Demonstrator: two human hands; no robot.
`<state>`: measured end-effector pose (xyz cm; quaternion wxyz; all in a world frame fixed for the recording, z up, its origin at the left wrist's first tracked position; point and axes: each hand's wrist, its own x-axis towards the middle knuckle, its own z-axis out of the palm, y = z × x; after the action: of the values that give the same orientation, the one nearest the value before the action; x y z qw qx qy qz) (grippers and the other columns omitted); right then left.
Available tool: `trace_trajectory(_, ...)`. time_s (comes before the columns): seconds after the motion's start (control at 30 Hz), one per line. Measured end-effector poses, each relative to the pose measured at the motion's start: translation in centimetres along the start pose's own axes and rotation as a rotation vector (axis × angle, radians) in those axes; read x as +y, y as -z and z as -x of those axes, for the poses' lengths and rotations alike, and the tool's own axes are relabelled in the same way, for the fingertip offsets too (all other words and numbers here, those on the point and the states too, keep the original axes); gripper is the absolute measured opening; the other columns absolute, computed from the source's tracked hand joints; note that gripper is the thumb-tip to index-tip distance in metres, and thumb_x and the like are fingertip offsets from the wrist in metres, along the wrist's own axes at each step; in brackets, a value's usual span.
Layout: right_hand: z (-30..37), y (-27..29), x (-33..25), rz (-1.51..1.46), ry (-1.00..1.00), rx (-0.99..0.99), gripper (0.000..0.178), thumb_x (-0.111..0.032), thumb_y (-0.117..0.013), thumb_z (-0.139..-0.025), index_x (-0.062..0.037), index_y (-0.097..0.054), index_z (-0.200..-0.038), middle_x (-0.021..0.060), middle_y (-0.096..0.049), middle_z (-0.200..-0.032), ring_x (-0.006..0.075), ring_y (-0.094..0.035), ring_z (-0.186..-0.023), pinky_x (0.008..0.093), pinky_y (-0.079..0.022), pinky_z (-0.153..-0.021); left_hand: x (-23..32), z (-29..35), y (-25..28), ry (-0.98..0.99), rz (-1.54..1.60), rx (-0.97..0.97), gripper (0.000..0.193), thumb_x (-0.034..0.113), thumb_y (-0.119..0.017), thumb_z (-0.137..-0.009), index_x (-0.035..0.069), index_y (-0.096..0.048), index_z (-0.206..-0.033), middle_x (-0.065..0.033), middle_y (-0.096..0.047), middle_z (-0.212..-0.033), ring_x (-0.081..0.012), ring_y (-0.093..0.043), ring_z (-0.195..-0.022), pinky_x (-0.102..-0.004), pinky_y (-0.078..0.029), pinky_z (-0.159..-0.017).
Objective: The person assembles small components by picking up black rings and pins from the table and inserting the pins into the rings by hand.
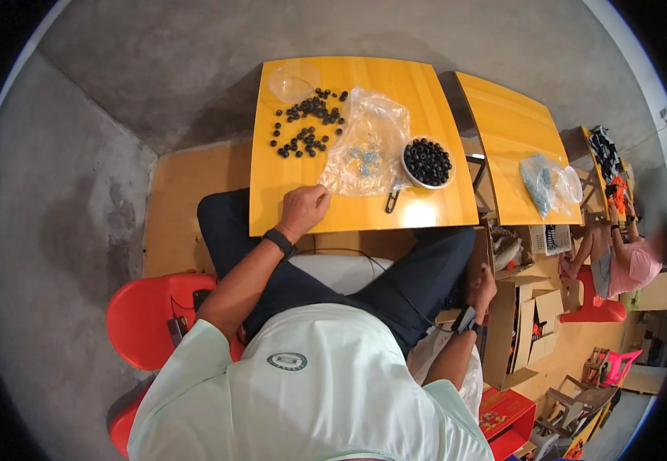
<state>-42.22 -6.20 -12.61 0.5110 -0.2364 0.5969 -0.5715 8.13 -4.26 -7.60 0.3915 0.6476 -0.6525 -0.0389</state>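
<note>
My left hand (305, 209) rests at the near edge of the yellow table, fingers curled closed beside the lower corner of a clear plastic bag (375, 127). Whatever it may hold is hidden. Small bluish pieces (364, 160) show in the bag. My right hand (483, 292) is lowered off the table's right side, next to an open cardboard box. Its fingers look bent together, and their contents cannot be made out. Loose black beads (302, 142) lie scattered left of the bag. To its right, a white bowl (428, 185) is heaped with black beads (427, 160).
A clear plastic tub (293, 81) stands at the table's far left; a small black clip-like piece (392, 201) lies near the front edge. Another yellow table (502, 115) holds a bag of bluish pieces (537, 184). Cardboard boxes (519, 323) crowd my right. A person (629, 265) sits farther right.
</note>
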Motion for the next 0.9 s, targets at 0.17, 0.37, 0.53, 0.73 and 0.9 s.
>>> trace_trajectory(0.17, -3.0, 6.9, 7.8, 0.333, -0.103, 0.056, 0.02, -0.022, -0.067, -0.093, -0.0057, -0.071, -0.103, -0.0019, -0.055, -0.066, 0.0063, -0.047, -0.052, 0.024, -0.036, -0.045, 0.3, -0.4, 0.3, 0.138, 0.117, -0.053, 0.012, 0.016, -0.068, -0.085, 0.005, -0.066, -0.081, -0.0104, -0.064, -0.065, -0.0217, -0.064, -0.057, -0.0338, -0.047, -0.054)
trace_trajectory(0.37, -3.2, 9.1, 12.2, 0.258, -0.235, 0.233, 0.021, -0.019, -0.067, -0.092, -0.0041, -0.071, -0.107, -0.0006, -0.059, -0.068, 0.008, -0.049, -0.051, 0.0237, -0.038, -0.043, -1.9, -1.9, 0.1, 0.426, 0.44, -0.144, 0.013, 0.016, -0.068, -0.086, 0.004, -0.07, -0.085, -0.004, -0.065, -0.063, -0.0108, -0.06, -0.057, -0.0268, -0.045, -0.054)
trace_trajectory(0.53, -3.7, 9.0, 11.7, 0.229, -0.234, 0.187, 0.021, -0.015, -0.067, -0.092, -0.0032, -0.07, -0.109, -0.0006, -0.06, -0.071, 0.008, -0.052, -0.053, 0.0236, -0.039, -0.043, -3.2, -4.8, 2.3, 0.457, 0.458, -0.12, 0.016, 0.013, -0.067, -0.089, -0.002, -0.068, -0.086, 0.0019, -0.062, -0.068, -0.0036, -0.054, -0.064, -0.0232, -0.043, -0.056)
trace_trajectory(0.73, -3.9, 10.9, 14.4, 0.371, -0.285, 0.143, 0.023, -0.013, -0.063, -0.091, -0.004, -0.067, -0.112, -0.0007, -0.06, -0.072, 0.0113, -0.054, -0.056, 0.0267, -0.041, -0.045, -3.9, -8.3, 3.2, 0.396, 0.33, -0.077, 0.014, 0.012, -0.067, -0.089, -0.002, -0.068, -0.086, 0.0005, -0.061, -0.066, -0.0042, -0.053, -0.063, -0.024, -0.043, -0.056)
trace_trajectory(0.9, -4.7, 15.8, 15.1, 0.458, -0.065, -0.074, 0.019, -0.011, -0.059, -0.091, -0.0027, -0.066, -0.107, 0.0039, -0.064, -0.081, 0.0166, -0.061, -0.067, 0.0281, -0.049, -0.054, -5.4, -11.9, 3.2, 0.348, 0.247, -0.053, 0.015, 0.013, -0.068, -0.086, -0.002, -0.069, -0.086, -0.0055, -0.064, -0.064, -0.0093, -0.058, -0.059, -0.0263, -0.046, -0.056)
